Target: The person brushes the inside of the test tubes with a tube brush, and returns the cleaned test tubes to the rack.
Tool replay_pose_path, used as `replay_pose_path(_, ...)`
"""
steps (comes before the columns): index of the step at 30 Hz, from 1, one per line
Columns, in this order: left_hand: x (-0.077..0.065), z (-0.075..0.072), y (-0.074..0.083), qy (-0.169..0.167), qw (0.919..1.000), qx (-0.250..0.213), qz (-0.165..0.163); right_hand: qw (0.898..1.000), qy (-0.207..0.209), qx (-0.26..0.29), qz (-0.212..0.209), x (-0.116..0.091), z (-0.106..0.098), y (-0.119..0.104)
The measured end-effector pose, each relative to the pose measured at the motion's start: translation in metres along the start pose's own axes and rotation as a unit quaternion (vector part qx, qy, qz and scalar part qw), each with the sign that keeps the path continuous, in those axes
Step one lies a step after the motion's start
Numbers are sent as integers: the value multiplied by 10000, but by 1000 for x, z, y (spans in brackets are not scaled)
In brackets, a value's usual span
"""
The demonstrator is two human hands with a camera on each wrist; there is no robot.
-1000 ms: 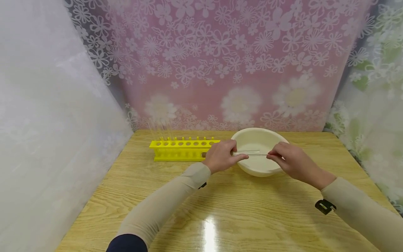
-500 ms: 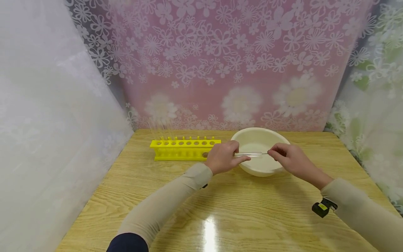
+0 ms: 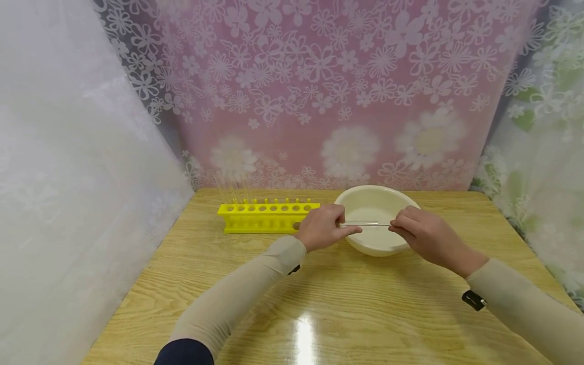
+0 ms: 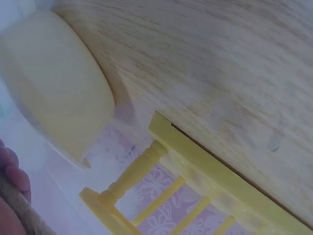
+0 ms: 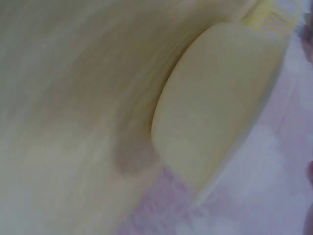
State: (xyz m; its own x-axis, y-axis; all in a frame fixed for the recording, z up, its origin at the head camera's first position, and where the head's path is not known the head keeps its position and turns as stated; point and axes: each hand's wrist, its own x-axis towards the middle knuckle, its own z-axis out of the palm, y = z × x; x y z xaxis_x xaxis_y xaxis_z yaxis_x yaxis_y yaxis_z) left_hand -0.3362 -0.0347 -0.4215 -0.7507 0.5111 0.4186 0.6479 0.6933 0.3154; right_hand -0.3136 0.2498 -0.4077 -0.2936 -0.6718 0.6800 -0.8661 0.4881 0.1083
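My left hand [image 3: 321,228] grips a clear glass test tube [image 3: 368,223], held lengthwise over the near-left part of a cream basin [image 3: 376,249]. Brownish bristles of a test tube brush [image 3: 296,225] show at the far left of that hand; in the left wrist view the bristly brush [image 4: 23,209] lies beside the curled fingers [image 4: 17,177]. Its thin wire handle comes out of the tube's right end. My right hand [image 3: 424,235] pinches this wire between thumb and fingers. Only edges of the right hand's fingers appear in the right wrist view.
Behind my left hand stands a yellow test tube rack [image 3: 269,209], with several clear tubes [image 3: 234,190] upright at its left end. All of it rests on a wood-grain table [image 3: 255,319]. A pink floral curtain [image 3: 292,101] hangs behind, and pale sheets flank both sides.
My right hand has turned at the wrist and back, rising slightly and dropping again while pinching the brush wire. The left hand and the tube have stayed nearly in place.
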Motion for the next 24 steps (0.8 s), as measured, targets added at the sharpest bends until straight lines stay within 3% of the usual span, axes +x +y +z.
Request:
replay_pose_path(2, 0, 0, 0, 123, 9997, 194, 108, 9935, -352, 745, 782, -1, -1, -1)
replay_pose_path(3, 0, 0, 0, 193, 9992, 300, 171, 9843, -528, 1145, 1236, -1, -2, -2)
replay_pose_path(5, 1, 1, -1, 343, 9976, 513, 314, 9528, -841, 1986, 2139, 0, -4, -3)
replay_pose_path(6, 1, 1, 0, 414, 9965, 613, 390, 9296, -983, 2435, 2587, 1, -5, -3)
replay_pose_path(7, 1, 1, 0, 471, 9955, 688, 454, 9002, -1103, 2923, 3035, 2, -6, -3)
replay_pose_path(8, 2, 1, 0, 523, 9943, 784, 507, 8656, -1206, 3439, 3433, 4, -7, -3)
replay_pose_path(11, 2, 0, 0, 647, 9901, 1057, 661, 7462, -1348, 4782, 4431, 11, -8, -3)
replay_pose_path(12, 2, 0, 0, 668, 9889, 1130, 691, 7164, -1393, 5027, 4633, 13, -8, -3)
replay_pose_path(13, 1, 0, 0, 670, 9883, 1180, 700, 6985, -1409, 5139, 4777, 14, -8, -3)
replay_pose_path(14, 1, 0, 0, 661, 9879, 1221, 692, 6984, -1429, 5091, 4824, 14, -7, -3)
replay_pose_path(15, 0, 0, 0, 643, 9882, 1215, 669, 7168, -1444, 4891, 4755, 13, -6, -4)
replay_pose_path(16, 0, 0, 0, 611, 9893, 1174, 617, 7512, -1455, 4547, 4559, 12, -6, -4)
replay_pose_path(17, 0, 0, -1, 580, 9906, 1109, 549, 7961, -1423, 4077, 4239, 11, -4, -5)
replay_pose_path(19, 0, 0, -2, 544, 9930, 979, 388, 8975, -1253, 2768, 3196, 7, -1, -5)
replay_pose_path(20, 0, 0, -3, 526, 9939, 911, 322, 9397, -1082, 2019, 2537, 5, 0, -5)
replay_pose_path(21, 0, 0, -3, 513, 9948, 843, 269, 9695, -855, 1333, 1869, 4, 2, -4)
replay_pose_path(22, 0, 0, -4, 506, 9954, 784, 232, 9883, -584, 726, 1208, 3, 4, -3)
replay_pose_path(23, 1, 0, -4, 499, 9958, 743, 210, 9976, -326, 195, 587, 2, 5, -2)
replay_pose_path(24, 1, 0, -4, 484, 9961, 716, 195, 9997, -128, -222, 50, 2, 6, -1)
